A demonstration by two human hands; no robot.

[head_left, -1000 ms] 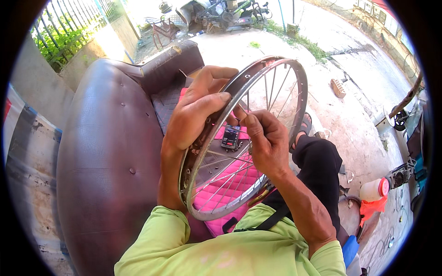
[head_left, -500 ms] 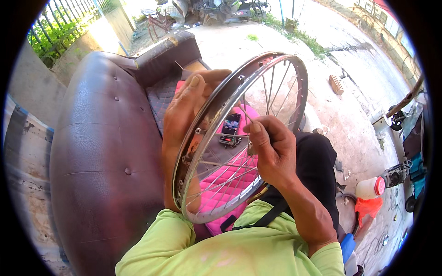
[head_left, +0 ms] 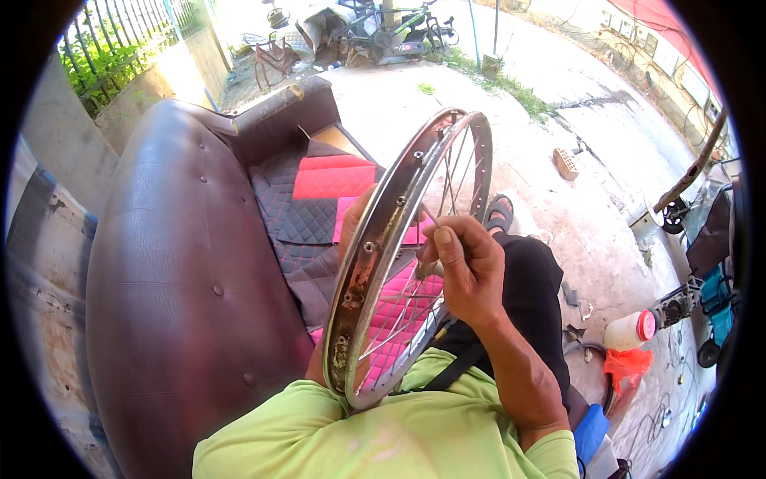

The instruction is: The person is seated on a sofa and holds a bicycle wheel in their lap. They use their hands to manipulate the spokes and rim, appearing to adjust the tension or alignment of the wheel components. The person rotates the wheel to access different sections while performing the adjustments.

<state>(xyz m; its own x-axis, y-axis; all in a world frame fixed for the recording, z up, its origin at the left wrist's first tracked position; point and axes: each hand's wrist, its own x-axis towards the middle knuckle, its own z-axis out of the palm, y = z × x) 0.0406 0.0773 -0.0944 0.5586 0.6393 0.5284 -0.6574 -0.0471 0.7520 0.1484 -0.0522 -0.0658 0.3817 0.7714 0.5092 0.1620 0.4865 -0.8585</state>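
A bicycle wheel (head_left: pixel 364 275) without a tyre stands tilted in front of my chest, its inner rim channel rusty and lined with spoke holes. Between thumb and fingertips, my right hand (head_left: pixel 472 267) pinches a thin metal spoke (head_left: pixel 429 213) inside the rim. Other spokes (head_left: pixel 399 319) run toward the hub, which my right hand partly covers. My left hand (head_left: pixel 349 227) is behind the rim's left side; only a strip of it shows and its fingers are hidden.
A brown sofa (head_left: pixel 183 279) lies along my left, with pink and black quilted cloth (head_left: pixel 331 180) on its seat. On the concrete floor at right are a brick (head_left: pixel 566 164), a white jar with a red lid (head_left: pixel 626 330) and an orange bag (head_left: pixel 628 366). Bicycles (head_left: pixel 391 36) stand far ahead.
The wheel has turned more edge-on, showing more of its rim channel. My left hand has slipped from view behind the rim. The phone on the seat is no longer visible.
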